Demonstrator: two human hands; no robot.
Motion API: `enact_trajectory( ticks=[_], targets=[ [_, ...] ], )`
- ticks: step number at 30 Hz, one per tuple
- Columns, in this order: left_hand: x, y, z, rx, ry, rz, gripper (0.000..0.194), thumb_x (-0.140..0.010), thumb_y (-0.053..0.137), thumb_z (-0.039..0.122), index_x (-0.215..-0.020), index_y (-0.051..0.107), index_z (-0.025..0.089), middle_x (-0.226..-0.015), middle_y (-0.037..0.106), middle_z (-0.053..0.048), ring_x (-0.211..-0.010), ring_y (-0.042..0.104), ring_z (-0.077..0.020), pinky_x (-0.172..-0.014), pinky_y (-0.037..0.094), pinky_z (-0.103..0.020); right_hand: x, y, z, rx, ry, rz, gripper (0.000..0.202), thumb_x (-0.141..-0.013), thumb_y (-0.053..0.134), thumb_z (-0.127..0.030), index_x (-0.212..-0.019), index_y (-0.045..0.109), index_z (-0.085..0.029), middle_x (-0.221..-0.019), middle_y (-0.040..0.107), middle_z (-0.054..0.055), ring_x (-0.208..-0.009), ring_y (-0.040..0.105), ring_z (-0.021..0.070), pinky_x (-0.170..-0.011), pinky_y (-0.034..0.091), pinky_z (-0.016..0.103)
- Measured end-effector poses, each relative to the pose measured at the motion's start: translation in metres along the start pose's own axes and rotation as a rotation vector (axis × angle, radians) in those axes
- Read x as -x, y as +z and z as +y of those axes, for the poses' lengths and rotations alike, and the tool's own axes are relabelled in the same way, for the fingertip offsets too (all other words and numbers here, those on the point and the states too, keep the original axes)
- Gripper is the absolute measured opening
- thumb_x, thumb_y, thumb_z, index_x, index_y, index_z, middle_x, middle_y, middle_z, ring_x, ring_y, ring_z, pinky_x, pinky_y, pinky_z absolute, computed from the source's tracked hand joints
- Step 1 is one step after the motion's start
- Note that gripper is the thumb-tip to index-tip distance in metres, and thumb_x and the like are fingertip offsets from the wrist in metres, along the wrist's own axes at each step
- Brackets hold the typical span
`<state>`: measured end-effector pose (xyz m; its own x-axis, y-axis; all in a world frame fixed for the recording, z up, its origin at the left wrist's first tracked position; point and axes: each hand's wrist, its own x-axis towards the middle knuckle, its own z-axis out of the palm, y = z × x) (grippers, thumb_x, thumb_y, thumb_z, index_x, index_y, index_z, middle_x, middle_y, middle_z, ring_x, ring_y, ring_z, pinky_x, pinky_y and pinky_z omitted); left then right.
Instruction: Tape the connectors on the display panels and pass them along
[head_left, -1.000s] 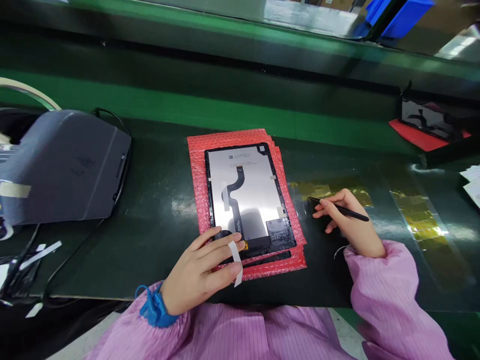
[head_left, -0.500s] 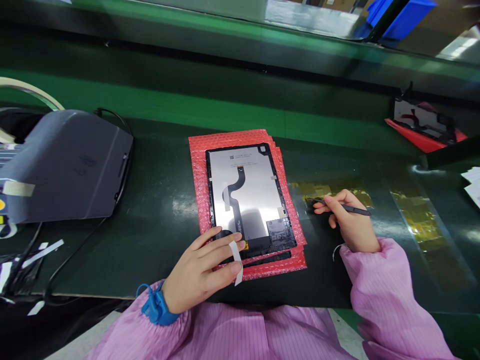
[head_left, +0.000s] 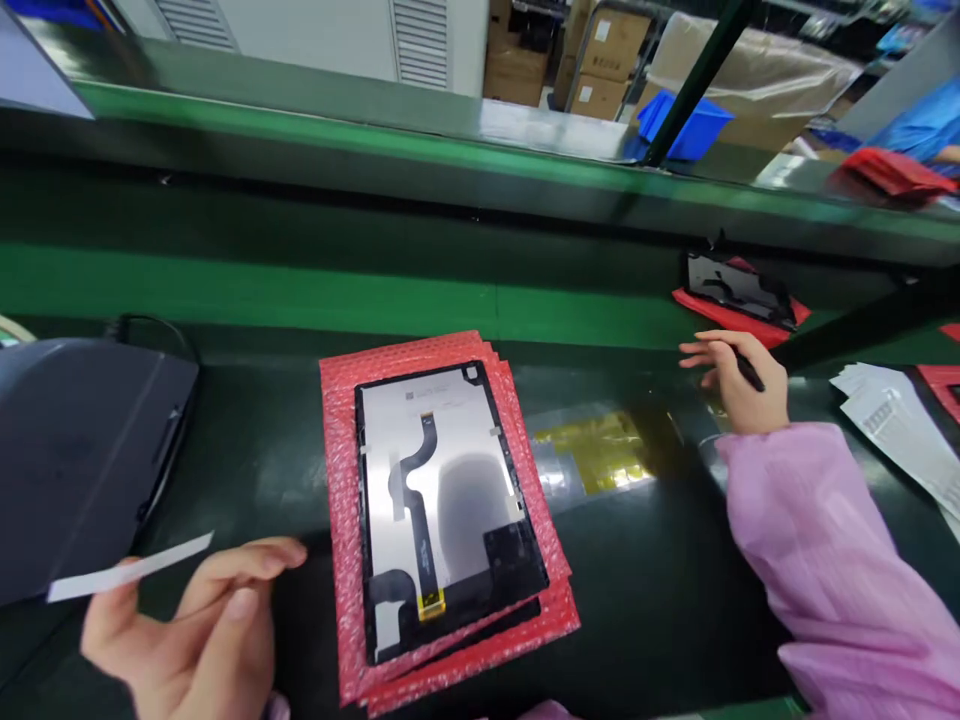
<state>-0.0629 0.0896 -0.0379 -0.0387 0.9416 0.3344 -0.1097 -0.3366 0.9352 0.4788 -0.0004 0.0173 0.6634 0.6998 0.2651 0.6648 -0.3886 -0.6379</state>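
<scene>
Dark green surface (head_left: 637, 600), cartons (head_left: 611, 50) stacked behind. Display panel (head_left: 472, 500) lies mid-surface on red bubble sleeves (head_left: 345, 560), both hands clear of it. Left hand (head_left: 202, 640): fingers loosely apart, white strip (head_left: 169, 557) on one fingertip. Right hand (head_left: 754, 405): right of amber film (head_left: 615, 450), gripping a dark tool (head_left: 748, 372), mostly hidden. Progress, my reading: ribbon cable (head_left: 424, 540) laid out, pale tape (head_left: 397, 495) at its bend, amber patch (head_left: 431, 604) at lower end; white strip unplaced.
</scene>
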Motion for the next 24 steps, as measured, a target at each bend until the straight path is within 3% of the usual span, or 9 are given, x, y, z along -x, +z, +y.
enact_trajectory(
  ticks=[3,7,11,14,19,22,24],
  targets=[
    [-0.015,0.0,-0.007,0.013,-0.161,0.073,0.089,-0.062,0.086,0.014,-0.126,0.061,0.069,-0.072,0.075,0.013,-0.062,0.065,-0.0142,-0.064,0.064,-0.034,-0.052,-0.009,0.029,0.283,0.035,-0.028,0.014,-0.091,0.062,-0.026,-0.104,0.06,-0.021,-0.122,0.069,0.021,-0.111,0.064,0.0305,-0.087,0.042,0.041],
    [-0.033,0.012,-0.003,0.044,-0.31,0.169,0.095,-0.053,0.08,0.008,-0.123,0.063,0.07,-0.067,0.072,0.011,-0.061,0.062,-0.0146,-0.059,0.059,-0.031,-0.106,-0.008,0.061,0.612,0.081,-0.073,0.02,-0.09,0.056,-0.009,-0.106,0.063,-0.019,-0.118,0.067,0.025,-0.11,0.058,0.0329,-0.087,0.031,0.045],
    [-0.043,0.026,0.005,0.029,-0.357,0.267,0.1,-0.047,0.076,0.005,-0.125,0.064,0.066,-0.065,0.072,0.01,-0.061,0.06,-0.0134,-0.058,0.059,-0.028,-0.147,0.002,0.083,0.802,0.124,-0.079,0.029,-0.091,0.051,-0.008,-0.117,0.062,-0.016,-0.096,0.07,0.021,-0.093,0.06,0.0305,-0.083,0.028,0.044],
    [-0.044,0.025,0.001,0.006,-0.341,0.282,0.1,-0.048,0.082,0.007,-0.127,0.063,0.065,-0.069,0.073,0.011,-0.063,0.063,-0.0131,-0.058,0.06,-0.029,-0.167,0.01,0.089,0.855,0.16,-0.073,0.032,-0.091,0.056,-0.013,-0.123,0.059,-0.01,-0.084,0.069,0.022,-0.08,0.061,0.031,-0.075,0.028,0.041],
    [-0.049,0.007,-0.005,-0.109,-0.097,0.051,0.107,-0.057,0.09,0.003,-0.123,0.053,0.079,-0.072,0.076,0.019,-0.056,0.064,-0.0107,-0.054,0.059,-0.031,-0.172,0.014,0.067,0.799,0.131,-0.066,0.028,-0.085,0.07,-0.02,-0.111,0.061,-0.015,-0.079,0.067,0.019,-0.075,0.063,0.0328,-0.067,0.028,0.041],
    [-0.057,0.013,0.02,-0.184,0.108,-0.149,0.108,-0.069,0.085,-0.001,-0.136,0.047,0.075,-0.084,0.08,0.016,-0.064,0.071,-0.0135,-0.059,0.065,-0.036,-0.163,0.014,0.033,0.736,0.066,-0.006,0.034,-0.083,0.076,-0.026,-0.112,0.058,-0.019,-0.083,0.066,0.016,-0.074,0.062,0.0308,-0.066,0.029,0.041],
    [-0.06,0.03,0.045,-0.217,0.252,-0.282,0.096,-0.084,0.078,0.005,-0.147,0.041,0.067,-0.091,0.081,0.009,-0.071,0.076,-0.0161,-0.064,0.069,-0.037,-0.152,0.011,0.001,0.678,0.027,0.05,0.039,-0.083,0.078,-0.029,-0.113,0.053,-0.022,-0.084,0.064,0.012,-0.071,0.059,0.0275,-0.065,0.03,0.04]
  ],
)
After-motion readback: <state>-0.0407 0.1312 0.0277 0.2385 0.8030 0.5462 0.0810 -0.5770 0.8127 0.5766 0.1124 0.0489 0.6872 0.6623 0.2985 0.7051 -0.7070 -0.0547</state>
